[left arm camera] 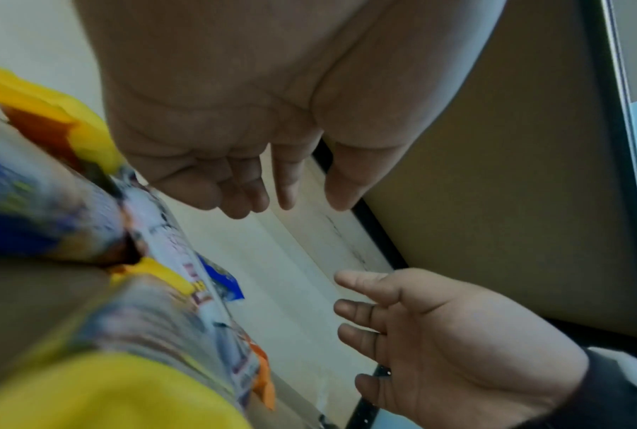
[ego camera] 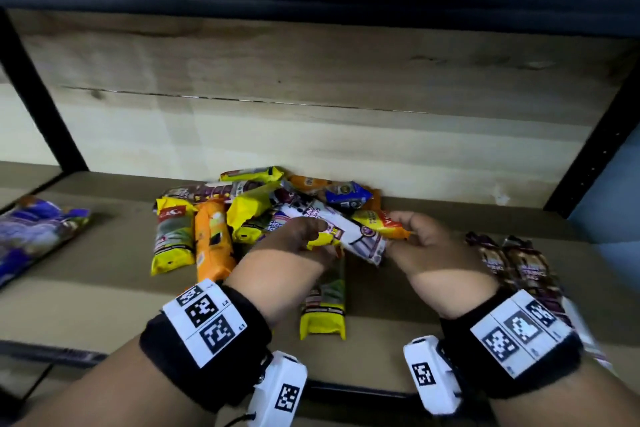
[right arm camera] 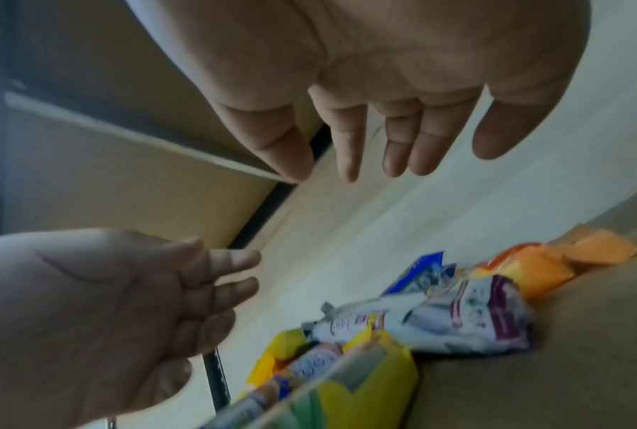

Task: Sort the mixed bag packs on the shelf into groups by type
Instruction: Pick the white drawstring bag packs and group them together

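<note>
Head view: your shelf (ego camera: 104,288) has brown packs (ego camera: 519,270) grouped at right and a purple pack (ego camera: 34,236) set apart at left. The mixed pile (ego camera: 242,215) at the back wall is left to sort.

Wrist views: left hand (left arm camera: 236,130) and right hand (right arm camera: 401,101) hang over it, each grip wide and holding nothing.

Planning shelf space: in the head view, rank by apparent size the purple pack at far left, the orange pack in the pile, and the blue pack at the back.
1. Purple pack, though it is blurred and cropped.
2. Orange pack.
3. Blue pack, farthest back and partly covered, so unsure.
</note>
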